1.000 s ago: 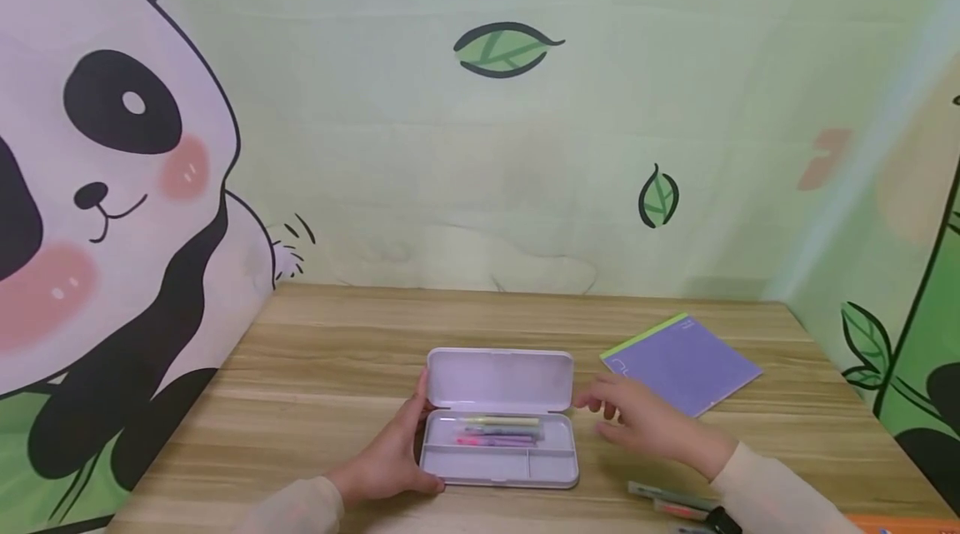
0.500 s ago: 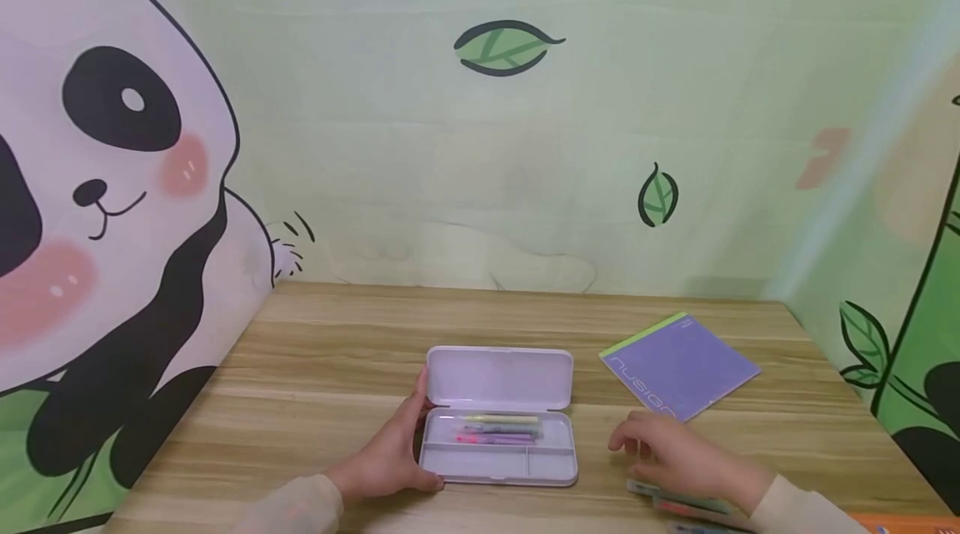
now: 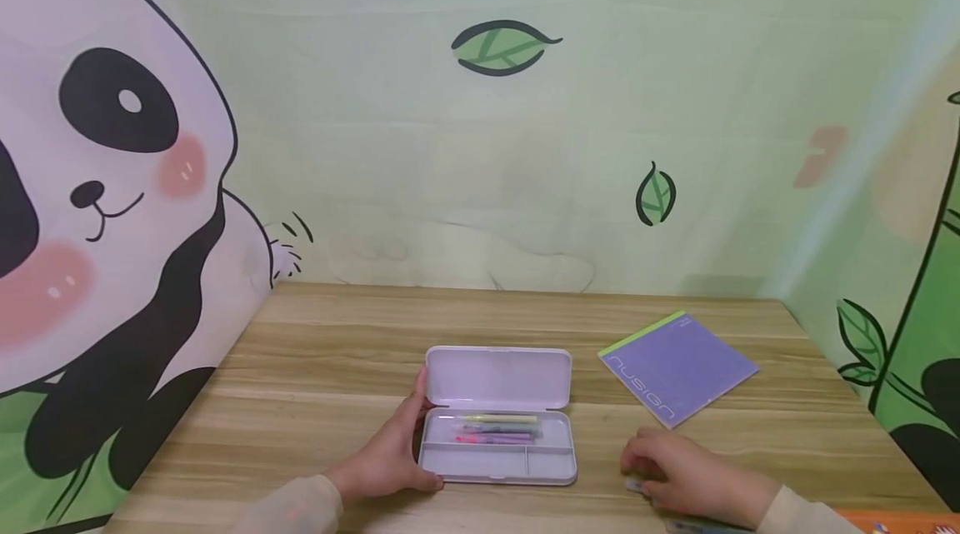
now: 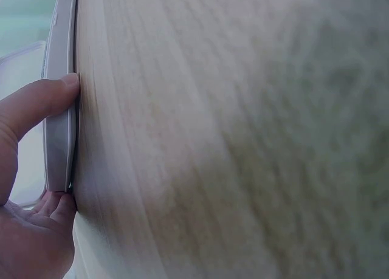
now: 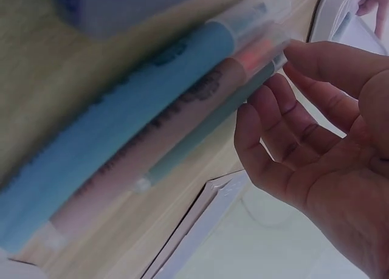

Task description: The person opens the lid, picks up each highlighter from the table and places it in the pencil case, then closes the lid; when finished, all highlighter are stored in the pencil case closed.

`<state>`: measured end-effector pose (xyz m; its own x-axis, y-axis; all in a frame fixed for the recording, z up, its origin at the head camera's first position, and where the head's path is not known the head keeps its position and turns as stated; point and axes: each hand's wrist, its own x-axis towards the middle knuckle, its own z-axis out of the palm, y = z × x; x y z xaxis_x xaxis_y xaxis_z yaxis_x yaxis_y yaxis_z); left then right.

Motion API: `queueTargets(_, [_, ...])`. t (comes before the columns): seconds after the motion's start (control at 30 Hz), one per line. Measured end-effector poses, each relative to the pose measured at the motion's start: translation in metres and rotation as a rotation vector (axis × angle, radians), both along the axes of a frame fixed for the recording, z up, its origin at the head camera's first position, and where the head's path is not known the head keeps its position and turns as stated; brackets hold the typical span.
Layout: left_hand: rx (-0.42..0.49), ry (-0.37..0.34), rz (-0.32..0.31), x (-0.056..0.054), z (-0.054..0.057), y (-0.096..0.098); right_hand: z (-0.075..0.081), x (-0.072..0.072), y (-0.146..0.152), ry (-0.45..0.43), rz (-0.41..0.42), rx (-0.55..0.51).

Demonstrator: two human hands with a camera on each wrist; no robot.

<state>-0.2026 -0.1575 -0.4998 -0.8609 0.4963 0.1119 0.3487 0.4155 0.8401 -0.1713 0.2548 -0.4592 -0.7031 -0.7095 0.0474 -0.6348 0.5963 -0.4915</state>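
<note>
An open white pencil case [image 3: 475,461] lies on the table, with several markers [image 3: 498,428] in its rear compartment. My left hand [image 3: 386,451] grips the case's left end; in the left wrist view the thumb [image 4: 51,96] presses its front side and the fingers reach round the end. Right of the case, my right hand [image 3: 697,476] is low at the table. In the right wrist view its thumb and fingers pinch the capped end of a green marker [image 5: 209,130]. A pink marker [image 5: 152,139] and a blue marker [image 5: 121,103] lie alongside, both with clear caps.
A purple notebook [image 3: 682,367] with a lime edge lies behind my right hand. An orange object [image 3: 892,521] shows at the table's front right. Close to the right wrist camera is a blurred purple object [image 5: 134,11]. A panda-printed cloth [image 3: 360,142] hangs behind the table.
My right hand has moved from beside the case's lid down and rightward to the loose markers and now pinches one. The left hand stays on the pencil case.
</note>
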Motion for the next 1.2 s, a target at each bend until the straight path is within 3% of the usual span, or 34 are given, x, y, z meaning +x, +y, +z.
queueTargets(0.2, [0.001,-0.002,0.001,0.0,0.0,0.0,-0.004,-0.002,0.004,0.053,0.01,-0.015])
queueTargets(0.67, [0.008,-0.02,-0.002,0.002,0.001,0.0,-0.007,-0.007,0.003,0.069,-0.066,-0.012])
queueTargets(0.83, [0.006,-0.013,-0.002,0.002,0.0,0.0,-0.003,-0.012,0.0,0.17,-0.023,-0.023])
queueTargets(1.2, [0.013,-0.01,0.002,0.0,-0.002,0.0,0.022,-0.023,-0.026,0.214,-0.002,-0.007])
